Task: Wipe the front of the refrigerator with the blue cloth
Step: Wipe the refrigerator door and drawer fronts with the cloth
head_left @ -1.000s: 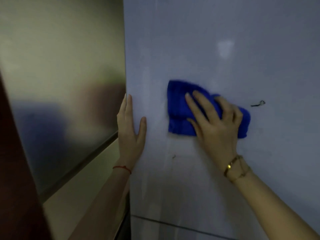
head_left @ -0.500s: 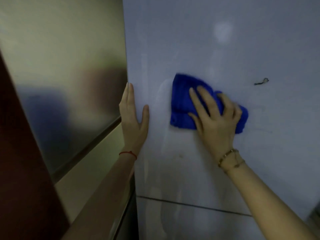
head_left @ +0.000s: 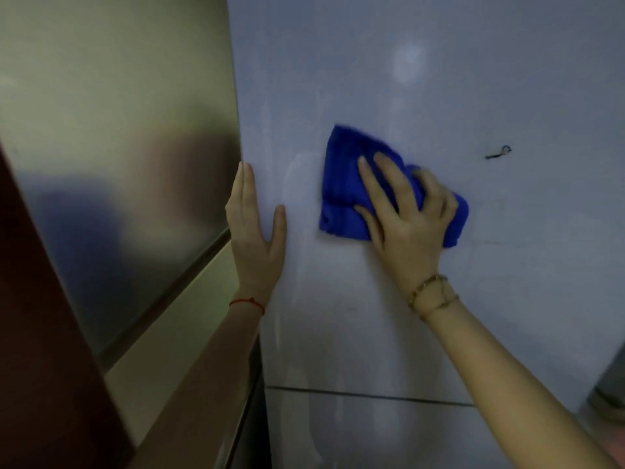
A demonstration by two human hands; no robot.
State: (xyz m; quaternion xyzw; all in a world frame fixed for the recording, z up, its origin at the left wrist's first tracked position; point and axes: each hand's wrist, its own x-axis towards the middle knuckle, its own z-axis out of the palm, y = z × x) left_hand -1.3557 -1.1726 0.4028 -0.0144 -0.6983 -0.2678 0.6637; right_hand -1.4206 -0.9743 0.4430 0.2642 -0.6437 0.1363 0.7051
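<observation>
Our right hand (head_left: 411,218) presses flat, fingers spread, on blue cloth (head_left: 341,194) mid-frame against refrigerator front (head_left: 507,96); unwiped panel lies right. Left hand (head_left: 257,231) open, flat, bracing left edge.

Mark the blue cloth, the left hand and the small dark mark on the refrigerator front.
blue cloth (head_left: 341,184): head view, bare upper-left part of the fabric.
left hand (head_left: 254,231): head view, back of the hand.
small dark mark (head_left: 498,152): head view, middle of the squiggle.
</observation>
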